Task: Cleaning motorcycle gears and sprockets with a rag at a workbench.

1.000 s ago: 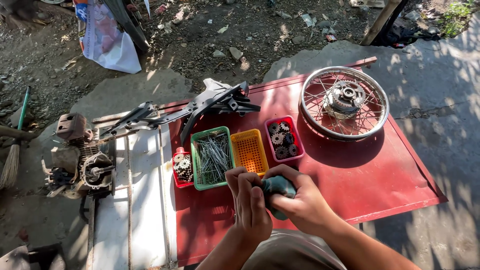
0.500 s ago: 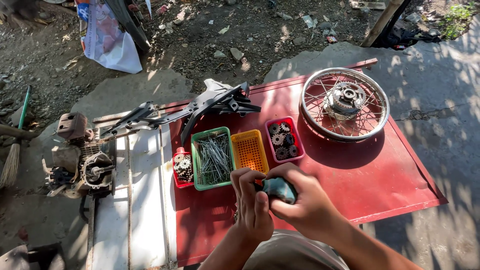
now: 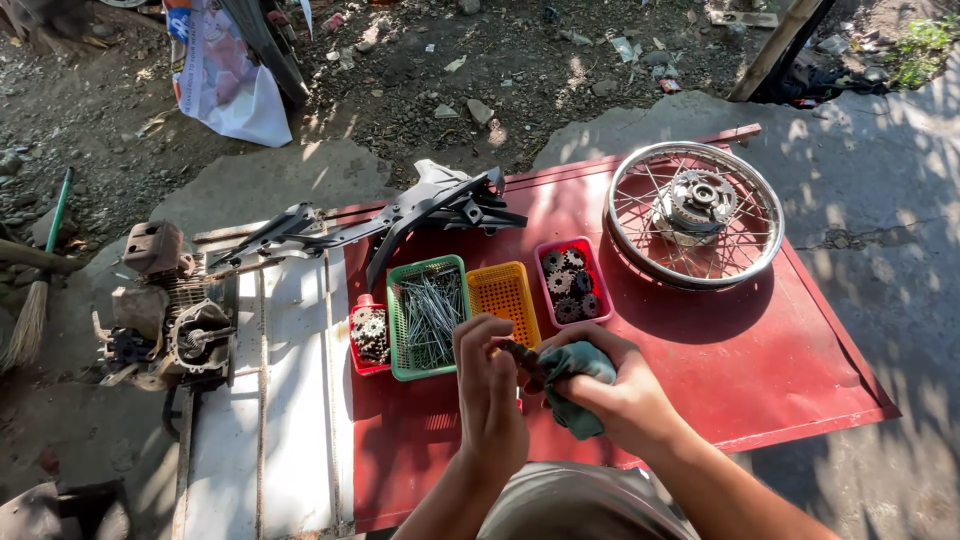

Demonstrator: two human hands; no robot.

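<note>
My left hand [image 3: 490,395] pinches a small dark metal part [image 3: 518,354] between its fingertips. My right hand [image 3: 615,392] grips a teal rag [image 3: 572,384] bunched around the other end of that part. Both hands hover over the near edge of a red metal sheet [image 3: 720,370]. Just beyond them sit a green basket [image 3: 430,318] of spokes, an orange basket [image 3: 503,297], a pink tray [image 3: 570,280] of gears and a small red tray [image 3: 369,340] of sprockets.
A spoked wheel [image 3: 695,213] lies at the sheet's far right. A dark motorcycle frame piece [image 3: 400,215] stretches across the far left edge. An old engine [image 3: 165,315] rests on the ground at left beside white boards [image 3: 270,400]. A broom [image 3: 30,290] lies at far left.
The hands have shifted slightly, turning the small part inside the rag. Everything on the sheet stays in place.
</note>
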